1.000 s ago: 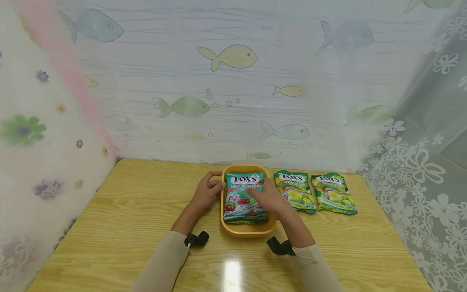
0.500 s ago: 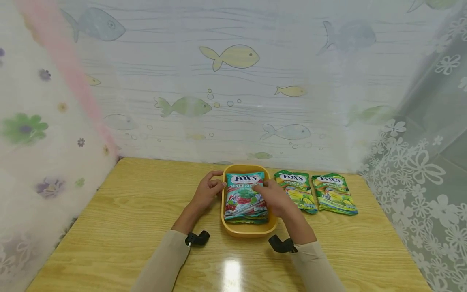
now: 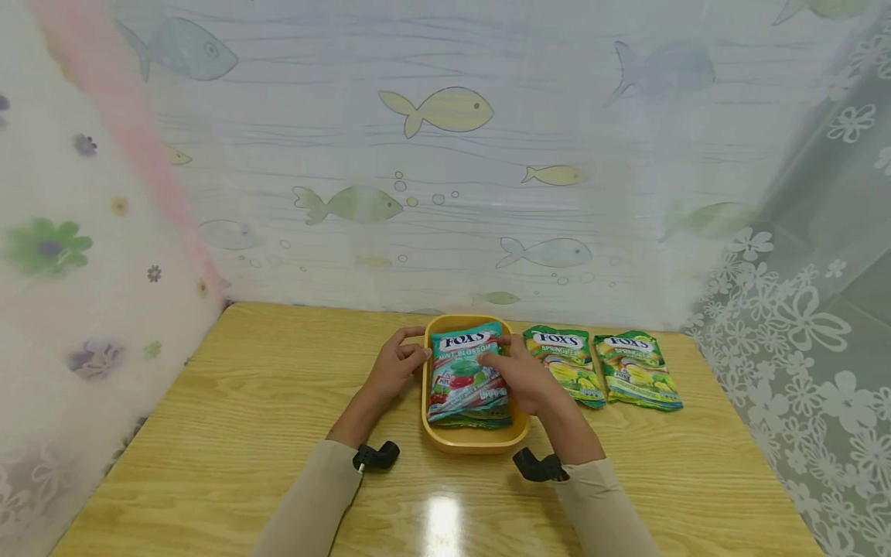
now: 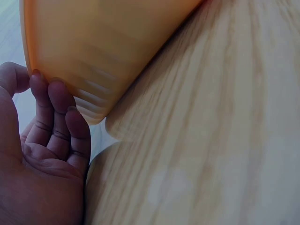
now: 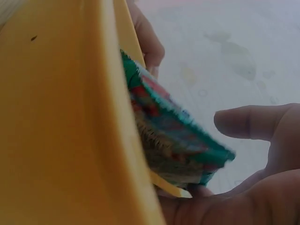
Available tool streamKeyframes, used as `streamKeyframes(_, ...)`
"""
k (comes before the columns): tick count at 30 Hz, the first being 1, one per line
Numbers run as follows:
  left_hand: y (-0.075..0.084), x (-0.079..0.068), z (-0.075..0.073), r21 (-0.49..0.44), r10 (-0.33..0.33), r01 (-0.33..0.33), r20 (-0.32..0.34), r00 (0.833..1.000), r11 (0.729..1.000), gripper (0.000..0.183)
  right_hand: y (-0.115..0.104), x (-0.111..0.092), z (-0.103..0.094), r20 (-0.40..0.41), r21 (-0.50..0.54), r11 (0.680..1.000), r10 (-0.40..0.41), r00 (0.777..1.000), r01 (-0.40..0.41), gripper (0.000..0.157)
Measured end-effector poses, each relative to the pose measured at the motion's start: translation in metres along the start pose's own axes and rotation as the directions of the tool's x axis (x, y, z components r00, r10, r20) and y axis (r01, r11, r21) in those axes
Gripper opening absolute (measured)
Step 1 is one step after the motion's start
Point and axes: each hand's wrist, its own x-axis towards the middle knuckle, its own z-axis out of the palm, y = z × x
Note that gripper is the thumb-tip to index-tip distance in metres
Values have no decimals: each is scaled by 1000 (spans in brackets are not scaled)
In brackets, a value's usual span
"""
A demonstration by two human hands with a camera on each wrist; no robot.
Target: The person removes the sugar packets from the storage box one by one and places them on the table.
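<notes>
A blue-green Fox's Mint Blossom candy bag [image 3: 459, 387] lies tilted on top of other bags, whose green edges [image 3: 480, 422] show, inside a yellow plastic basket [image 3: 473, 447]. My left hand [image 3: 393, 370] holds the basket's left rim, thumb at the top edge and fingers against the outer wall [image 4: 93, 56]. At the bag's right edge is my right hand [image 3: 525, 375]. In the right wrist view the bag [image 5: 173, 136] slants up beyond the rim, with fingers under its edge and the thumb [image 5: 243, 122] spread apart from it.
Two green Fox's Spring Tea bags, a nearer one [image 3: 565, 371] and a farther one [image 3: 636, 371], lie right of the basket on the wooden table [image 3: 244, 433]. A fish-patterned sheet [image 3: 445, 178] hangs behind the table.
The Mint Blossom bag has turned slightly and its right side has tilted up. My right hand has drawn back a little to the bag's right edge. The left hand stays on the basket.
</notes>
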Motion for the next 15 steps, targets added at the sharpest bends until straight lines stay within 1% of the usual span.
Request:
streamKeyframes(4,0,-1,-1,-3,-4,4,-5,1000,1000,45,3,3,3,6,37,999,-7,1000,7,76)
streamKeyframes(9,-2,0,-1,-7,0,0,-8,1000,1000,45,6,6,8,-2,39,999,1,1000,-1,81)
streamKeyframes(13,-4,1,-1,-1,1,-1,-7,1000,1000,46,8,7,11,-9,46,999,-4,1000,5,80)
streamKeyframes(15,-5,1,-1,-3,-1,1,-7,1000,1000,46,10,8,12,-17,48,999,-16,1000,17,77)
